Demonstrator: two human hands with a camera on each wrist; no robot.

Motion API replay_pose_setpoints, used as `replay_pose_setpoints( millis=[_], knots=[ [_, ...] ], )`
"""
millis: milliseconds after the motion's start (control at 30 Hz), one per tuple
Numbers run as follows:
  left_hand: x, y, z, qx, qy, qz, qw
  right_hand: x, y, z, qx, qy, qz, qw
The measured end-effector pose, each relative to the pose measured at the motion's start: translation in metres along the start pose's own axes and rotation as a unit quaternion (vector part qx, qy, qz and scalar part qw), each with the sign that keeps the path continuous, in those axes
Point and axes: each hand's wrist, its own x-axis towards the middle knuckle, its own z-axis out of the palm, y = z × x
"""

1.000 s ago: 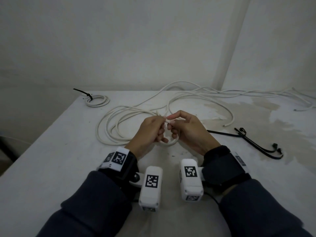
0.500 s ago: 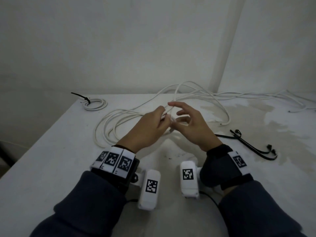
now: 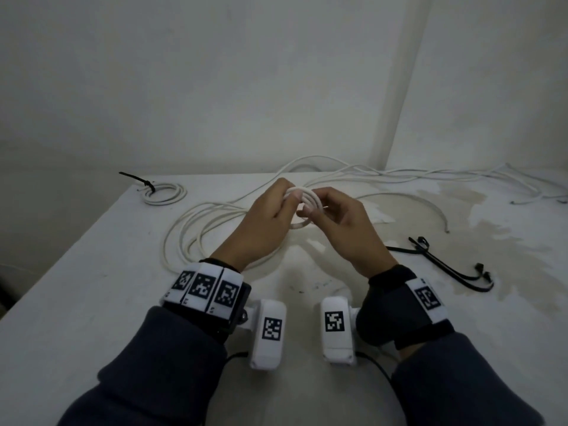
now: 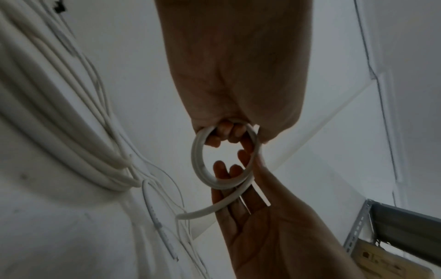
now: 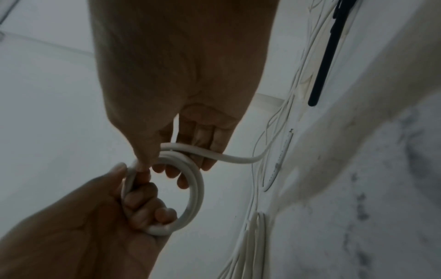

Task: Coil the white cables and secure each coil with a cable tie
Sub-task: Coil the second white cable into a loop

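Midair above the counter (image 3: 92, 302), a small coil (image 3: 302, 207) of white cable stood upright on edge between both hands, its ring facing the wrist cameras. The left hand (image 3: 261, 229) gripped its left side with curled fingers; the right hand (image 3: 344, 229) pinched the trailing cable (image 5: 229, 158), which ran away to the right. A tied coil (image 3: 164, 193) lay at the far-left corner.

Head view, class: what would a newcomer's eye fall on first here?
The small white coil held up between both hands above the middle of the table: the left hand grips it, the right hand feeds cable. Next, a finished tied coil at the far left, and black cable ties lying right.
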Motion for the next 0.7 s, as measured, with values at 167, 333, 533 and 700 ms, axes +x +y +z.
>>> replay_pose_setpoints(
  millis=[167, 333, 533, 700],
  knots=[
    [-0.003, -0.006, 0.003, -0.082, 0.022, -0.039, 0.996, 0.000, 0.000, 0.004, -0.019, -0.043, 0.067, 0.997],
    [-0.004, -0.006, 0.016, -0.188, 0.040, -0.103, 0.976, 0.001, 0.001, 0.004, 0.008, -0.004, 0.062, 0.998],
    [0.005, -0.002, 0.026, -0.372, 0.060, -0.332, 0.865, 0.001, 0.003, -0.002, 0.106, 0.067, 0.069, 0.990],
    [0.008, -0.010, 0.038, -0.379, -0.065, -0.457, 0.802, 0.002, -0.002, -0.002, 0.336, 0.097, 0.142, 0.926]
  ],
)
